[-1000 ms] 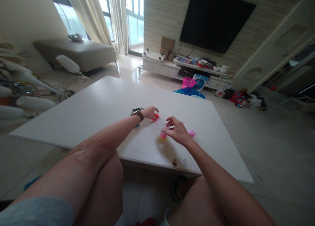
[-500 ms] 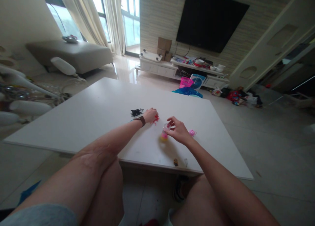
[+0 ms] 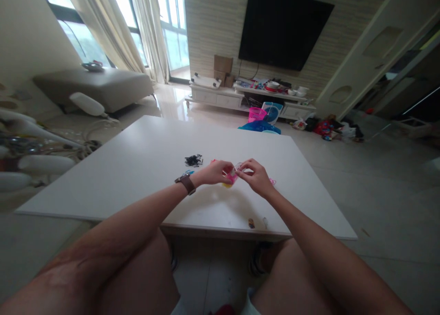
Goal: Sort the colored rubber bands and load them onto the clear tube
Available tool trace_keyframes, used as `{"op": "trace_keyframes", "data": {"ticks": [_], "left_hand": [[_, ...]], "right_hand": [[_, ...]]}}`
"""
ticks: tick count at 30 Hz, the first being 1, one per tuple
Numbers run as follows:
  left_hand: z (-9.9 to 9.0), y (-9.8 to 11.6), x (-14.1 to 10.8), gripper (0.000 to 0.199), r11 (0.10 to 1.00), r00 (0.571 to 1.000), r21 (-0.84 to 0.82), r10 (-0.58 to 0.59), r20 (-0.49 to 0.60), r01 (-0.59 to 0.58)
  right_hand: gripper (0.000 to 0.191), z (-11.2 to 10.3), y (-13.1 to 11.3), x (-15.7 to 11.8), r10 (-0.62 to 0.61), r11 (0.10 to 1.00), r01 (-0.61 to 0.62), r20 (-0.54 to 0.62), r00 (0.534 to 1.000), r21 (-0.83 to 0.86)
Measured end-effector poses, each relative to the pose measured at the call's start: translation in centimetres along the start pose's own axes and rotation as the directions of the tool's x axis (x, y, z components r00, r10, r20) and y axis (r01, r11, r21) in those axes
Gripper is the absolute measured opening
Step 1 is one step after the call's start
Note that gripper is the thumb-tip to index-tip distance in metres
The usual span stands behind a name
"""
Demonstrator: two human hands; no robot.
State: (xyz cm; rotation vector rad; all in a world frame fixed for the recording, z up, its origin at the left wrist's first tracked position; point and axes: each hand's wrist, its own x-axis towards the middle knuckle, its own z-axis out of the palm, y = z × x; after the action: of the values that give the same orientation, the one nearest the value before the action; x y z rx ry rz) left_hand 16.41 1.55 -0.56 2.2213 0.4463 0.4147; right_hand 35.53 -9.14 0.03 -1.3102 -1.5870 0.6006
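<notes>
My left hand [image 3: 220, 172], with a brown-strapped watch on its wrist, is closed at the side of a small clear jar [image 3: 232, 178]; what its fingertips pinch is too small to make out. Pink and yellow contents show through the jar, which tilts above the table. My right hand [image 3: 255, 177] grips the jar's upper end between thumb and fingers. Behind my left hand, a bit of the red strands [image 3: 213, 161] shows. A loose pile of small black bands [image 3: 193, 160] lies farther left, with small blue pieces [image 3: 189, 172] by my watch. Pink strands [image 3: 272, 181] lie beside my right wrist.
The white table [image 3: 137, 145] spans the space before my knees. Near its front edge lie a small brown-and-yellow piece [image 3: 251, 223] and a small clear piece [image 3: 265, 222]. Beyond the table are a blue plastic bag [image 3: 257, 127] and a pink basket [image 3: 256, 114].
My left hand has left the red strands and come back right to the jar. The jar has been raised and tilted, with my right hand still on it.
</notes>
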Motion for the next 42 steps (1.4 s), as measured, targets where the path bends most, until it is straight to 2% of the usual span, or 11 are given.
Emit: {"op": "trace_keyframes", "data": {"ticks": [2, 5, 7, 10, 12, 16, 21, 25, 28, 35, 42], "left_hand": [[0.0, 0.3, -0.3, 0.028, 0.999, 1.000, 0.038, 0.017, -0.022, -0.016], [-0.6, 0.7, -0.6, 0.030, 0.989, 0.998, 0.135, 0.061, -0.015, -0.058], [-0.9, 1.1, -0.8, 0.026, 0.977, 0.998, 0.201, 0.068, 0.007, -0.068], [-1.2, 1.6, -1.1, 0.022, 0.971, 0.997, 0.229, 0.065, 0.030, -0.070], [-1.3, 1.9, -1.2, 0.025, 0.977, 0.998, 0.202, 0.066, 0.019, -0.068], [-1.9, 2.5, -1.1, 0.032, 0.991, 0.998, 0.121, 0.059, -0.034, -0.055], [-2.3, 2.7, -1.2, 0.035, 0.998, 0.998, 0.010, 0.054, -0.038, -0.054], [-2.2, 2.6, -1.4, 0.032, 0.997, 0.998, 0.024, 0.068, -0.013, -0.068], [-1.9, 2.6, -1.4, 0.027, 0.996, 0.996, 0.036, 0.086, 0.025, -0.087], [-1.9, 2.2, -1.3, 0.036, 0.996, 0.998, -0.068, 0.061, -0.008, -0.061], [-1.8, 2.0, -1.3, 0.023, 0.994, 0.994, -0.024, 0.109, 0.021, -0.108]], "right_hand": [[0.025, 0.0, -0.1, -0.1, -0.050, 0.995, 0.058, 0.094, 0.994, -0.086], [0.015, -0.2, -0.2, -0.3, -0.126, 0.935, 0.205, 0.269, 0.955, -0.290], [0.017, -0.4, -0.3, -0.4, -0.128, 0.883, 0.274, 0.367, 0.921, -0.380], [0.022, -0.5, -0.7, -0.5, -0.093, 0.851, 0.306, 0.450, 0.888, -0.427], [0.022, -0.4, -1.2, -0.4, -0.109, 0.862, 0.300, 0.428, 0.897, -0.408], [0.013, -0.1, -2.2, 0.1, -0.169, 0.928, 0.235, 0.234, 0.957, -0.290], [0.011, -0.2, -2.6, 0.3, -0.201, 0.943, 0.227, 0.125, 0.971, -0.243], [0.017, -0.5, -2.0, 0.0, -0.209, 0.886, 0.289, 0.244, 0.947, -0.363], [0.015, -0.6, -2.0, -0.2, -0.182, 0.875, 0.313, 0.348, 0.920, -0.369], [0.008, -1.0, -2.7, 0.2, -0.186, 0.918, 0.240, 0.191, 0.964, -0.317], [0.023, -1.0, -1.6, -0.2, -0.224, 0.837, 0.390, 0.411, 0.884, -0.383]]}}
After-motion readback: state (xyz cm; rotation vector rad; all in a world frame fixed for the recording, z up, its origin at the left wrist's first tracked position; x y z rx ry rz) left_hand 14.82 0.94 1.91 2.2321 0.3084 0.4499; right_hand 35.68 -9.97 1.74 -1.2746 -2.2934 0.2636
